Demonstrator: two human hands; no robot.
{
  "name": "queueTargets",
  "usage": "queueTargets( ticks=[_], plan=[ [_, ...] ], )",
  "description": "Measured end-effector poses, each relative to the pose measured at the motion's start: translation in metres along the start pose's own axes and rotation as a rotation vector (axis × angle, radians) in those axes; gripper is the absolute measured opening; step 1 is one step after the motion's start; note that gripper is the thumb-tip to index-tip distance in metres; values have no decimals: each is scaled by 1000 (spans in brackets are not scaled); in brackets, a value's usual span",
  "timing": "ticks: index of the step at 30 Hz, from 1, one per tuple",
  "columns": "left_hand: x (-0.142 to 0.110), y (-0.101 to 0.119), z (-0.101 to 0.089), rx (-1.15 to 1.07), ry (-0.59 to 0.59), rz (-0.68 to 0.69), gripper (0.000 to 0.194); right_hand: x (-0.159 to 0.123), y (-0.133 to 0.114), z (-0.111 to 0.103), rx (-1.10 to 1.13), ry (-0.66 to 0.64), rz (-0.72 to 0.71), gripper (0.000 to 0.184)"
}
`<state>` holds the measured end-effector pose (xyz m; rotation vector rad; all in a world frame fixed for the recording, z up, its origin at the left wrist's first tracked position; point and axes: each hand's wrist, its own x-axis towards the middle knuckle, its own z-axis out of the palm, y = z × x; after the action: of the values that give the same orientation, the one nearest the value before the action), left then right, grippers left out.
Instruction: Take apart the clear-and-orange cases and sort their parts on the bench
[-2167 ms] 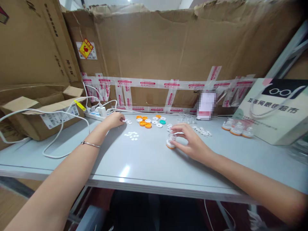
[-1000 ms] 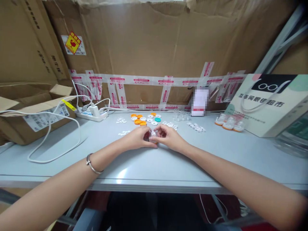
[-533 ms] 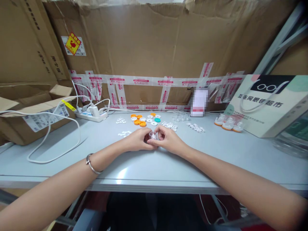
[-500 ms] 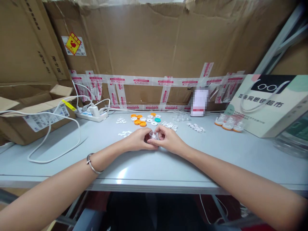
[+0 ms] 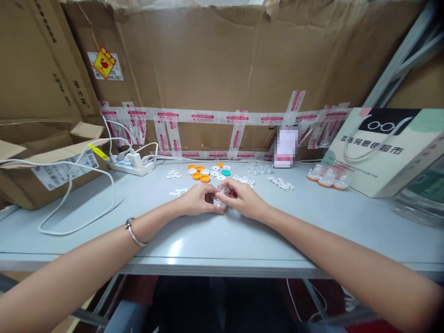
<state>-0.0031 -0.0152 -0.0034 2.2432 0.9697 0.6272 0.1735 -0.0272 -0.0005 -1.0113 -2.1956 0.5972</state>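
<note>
Cardboard box (image 5: 21,189), flaps up, far left of the bench (image 5: 166,231); power strip (image 5: 138,169) next to it at the back, likely there to keep the cords off the working area. Small white discs sit in two loose piles, rear pile (image 5: 174,174) and front pile (image 5: 178,192), seemingly sorted and within left reach.

Left hand (image 5: 201,200): fingers curled nearly closed around the left side of the clear unit (image 5: 220,200), probably bracing it. Orange, white and green caps (image 5: 205,178) lie grouped behind. Unit is mid-bench, close in front of the person, between both hands. Right hand (image 5: 241,198): thumb and fingers pinched on its upper right side, gap only as wide as the part; looks like the finer-control grip.

Further right, white ring-like pieces (image 5: 243,181), clear cups (image 5: 260,168) and small white parts (image 5: 281,184), each kind in its own cluster, presumably for quick picking. Phone (image 5: 287,147) stands against the cardboard. Three orange-based units (image 5: 326,176) are parked beside the paper bag (image 5: 371,162), apart from the loose stuff.

Held unit: small, transparent, whitish inside, trace of orange at the bottom. Fingers hide most of it; inner detail unreadable.
</note>
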Motion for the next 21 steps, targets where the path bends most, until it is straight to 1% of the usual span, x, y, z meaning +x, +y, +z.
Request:
queueTargets(
  ticks=[3, 8, 10, 13, 15, 16, 17, 18, 19, 21],
  plan=[
    [0, -1, -1, 10, 2, 24, 31, 0, 0, -3, 4, 13, -38, 16],
    [-1, 0, 0, -1, -4, 6, 33, 0, -2, -9, 48, 81, -12, 19],
    [-2, 0, -1, -7, -12, 7, 35, 3, -1, -18, 89, 159, -20, 21],
    [-3, 1, -1, 18, -18, 23, 35, 10, 13, -44, 116, 373, -9, 25],
    [-4, 2, -2, 42, -23, 37, 33, 12, 35, -71, 33, 544, 71, 27],
    [-4, 2, -2, 51, -27, 45, 32, 12, 49, -86, -44, 636, 141, 27],
    [-5, 3, -3, 58, -35, 55, 30, 11, 64, -100, -138, 714, 243, 26],
    [-5, 4, -3, 66, -44, 65, 29, 8, 80, -113, -238, 754, 358, 27],
    [-5, 4, -3, 74, -52, 74, 28, 5, 95, -125, -331, 764, 456, 27],
    [-5, 6, -4, 87, -64, 87, 28, -1, 121, -138, -461, 694, 607, 28]
  ],
)
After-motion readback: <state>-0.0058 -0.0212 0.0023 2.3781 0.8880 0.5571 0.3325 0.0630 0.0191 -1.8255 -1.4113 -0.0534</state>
